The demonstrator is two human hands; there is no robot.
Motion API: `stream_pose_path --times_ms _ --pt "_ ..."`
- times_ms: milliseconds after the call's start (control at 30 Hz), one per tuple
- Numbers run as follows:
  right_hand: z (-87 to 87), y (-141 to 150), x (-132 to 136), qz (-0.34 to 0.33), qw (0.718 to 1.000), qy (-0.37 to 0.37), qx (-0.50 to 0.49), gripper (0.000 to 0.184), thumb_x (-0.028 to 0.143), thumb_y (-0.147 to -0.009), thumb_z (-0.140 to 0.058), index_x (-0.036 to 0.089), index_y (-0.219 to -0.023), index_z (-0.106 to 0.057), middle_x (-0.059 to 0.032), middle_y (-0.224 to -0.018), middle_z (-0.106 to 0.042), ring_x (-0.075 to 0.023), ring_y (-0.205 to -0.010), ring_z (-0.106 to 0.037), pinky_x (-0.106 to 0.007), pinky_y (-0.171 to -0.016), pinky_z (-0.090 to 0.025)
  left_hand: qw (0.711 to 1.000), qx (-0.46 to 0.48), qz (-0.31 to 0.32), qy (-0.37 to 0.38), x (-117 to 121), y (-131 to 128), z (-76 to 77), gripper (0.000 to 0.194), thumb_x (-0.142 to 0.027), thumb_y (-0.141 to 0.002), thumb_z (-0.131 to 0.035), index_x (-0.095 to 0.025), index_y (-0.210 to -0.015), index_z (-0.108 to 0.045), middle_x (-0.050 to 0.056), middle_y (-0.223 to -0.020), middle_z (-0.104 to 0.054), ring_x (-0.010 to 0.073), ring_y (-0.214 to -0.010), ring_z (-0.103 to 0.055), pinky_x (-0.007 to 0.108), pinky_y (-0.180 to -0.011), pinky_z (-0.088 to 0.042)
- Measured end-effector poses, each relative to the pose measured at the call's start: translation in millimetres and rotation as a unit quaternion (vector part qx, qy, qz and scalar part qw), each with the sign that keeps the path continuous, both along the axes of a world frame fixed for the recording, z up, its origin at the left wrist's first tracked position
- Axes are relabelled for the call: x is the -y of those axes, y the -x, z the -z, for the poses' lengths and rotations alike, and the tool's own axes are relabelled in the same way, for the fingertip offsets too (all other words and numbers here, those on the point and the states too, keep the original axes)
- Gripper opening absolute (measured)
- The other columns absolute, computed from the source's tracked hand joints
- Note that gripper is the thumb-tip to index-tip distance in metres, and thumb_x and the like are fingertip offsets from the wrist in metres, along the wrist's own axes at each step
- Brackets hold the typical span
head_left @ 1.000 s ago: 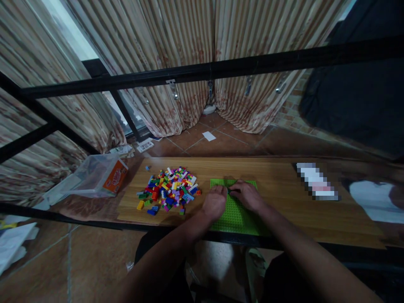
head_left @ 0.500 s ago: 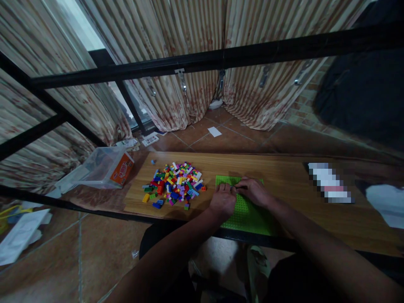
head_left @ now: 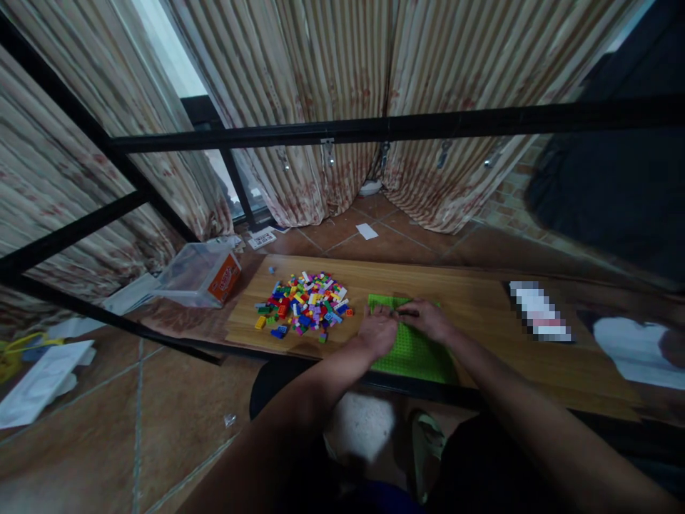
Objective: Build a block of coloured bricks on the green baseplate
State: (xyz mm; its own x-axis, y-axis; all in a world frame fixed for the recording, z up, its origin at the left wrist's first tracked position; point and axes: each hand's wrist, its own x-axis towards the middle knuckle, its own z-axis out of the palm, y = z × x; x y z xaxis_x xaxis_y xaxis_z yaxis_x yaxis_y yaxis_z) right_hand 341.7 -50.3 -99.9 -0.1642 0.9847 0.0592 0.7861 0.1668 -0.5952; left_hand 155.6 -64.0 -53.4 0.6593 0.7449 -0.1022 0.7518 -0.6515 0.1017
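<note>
A green studded baseplate (head_left: 414, 357) lies on the wooden board, beneath both hands. My left hand (head_left: 379, 332) rests over its far left part, palm down, with the fingers closed and curled. Close beside it, my right hand (head_left: 428, 321) reaches in from the right, its thumb and fingers drawn together in a pinch. The fingertips of both hands almost meet near the plate's far edge. Whatever they hold is hidden or too small to make out. Left of the plate spreads a pile of toy building bricks (head_left: 315, 303) in many colours.
Beyond the bricks stands a clear plastic box (head_left: 187, 275) with an orange label. A pixelated flat object (head_left: 540, 312) lies on the wooden board (head_left: 481, 314) at the right, near a white sheet (head_left: 636, 350). A black metal bar (head_left: 353, 130) crosses in front of the curtains.
The camera view has shifted slightly, so the scene sits a little differently in frame. Both hands stay at the same part of the baseplate, with little visible movement.
</note>
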Motion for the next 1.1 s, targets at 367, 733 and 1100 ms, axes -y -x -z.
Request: stream_pose_path --times_ms 367,733,1100 --pt "12.9 -2 11 0.073 0.996 -0.020 -0.050 0.034 0.037 -0.077 -0.060 0.022 -0.105 -0.070 -0.0040 -0.081 -0.070 -0.0187 -0.070 -0.064 -0.032 -0.066 -0.051 0.983 0.181 -0.009 0.005 20 52 20.1 0.047 -0.009 -0.078 -0.052 -0.020 -0.123 -0.060 0.007 -0.136 -0.055 0.0231 -0.123 -0.050 0.039 -0.108 -0.037" --pt "-20.6 52 11 0.046 0.993 -0.103 -0.022 0.028 0.037 -0.087 -0.051 0.023 -0.103 -0.069 -0.0075 -0.101 -0.071 -0.0230 -0.088 -0.067 -0.037 -0.079 -0.052 0.917 0.384 0.102 -0.014 44 14 11.6 0.017 -0.012 -0.078 -0.051 -0.017 -0.081 -0.067 0.001 -0.094 -0.072 0.0139 -0.088 -0.064 0.028 -0.089 -0.049" --pt "-10.5 155 0 -0.071 0.972 -0.222 -0.033 0.024 0.031 -0.089 -0.055 0.023 -0.107 -0.069 -0.0075 -0.105 -0.066 -0.0216 -0.097 -0.063 -0.036 -0.086 -0.051 0.902 0.403 0.157 -0.014 47 16 7.2 0.020 -0.017 -0.082 -0.052 -0.020 -0.083 -0.071 0.004 -0.105 -0.071 0.0147 -0.091 -0.065 0.029 -0.086 -0.053"
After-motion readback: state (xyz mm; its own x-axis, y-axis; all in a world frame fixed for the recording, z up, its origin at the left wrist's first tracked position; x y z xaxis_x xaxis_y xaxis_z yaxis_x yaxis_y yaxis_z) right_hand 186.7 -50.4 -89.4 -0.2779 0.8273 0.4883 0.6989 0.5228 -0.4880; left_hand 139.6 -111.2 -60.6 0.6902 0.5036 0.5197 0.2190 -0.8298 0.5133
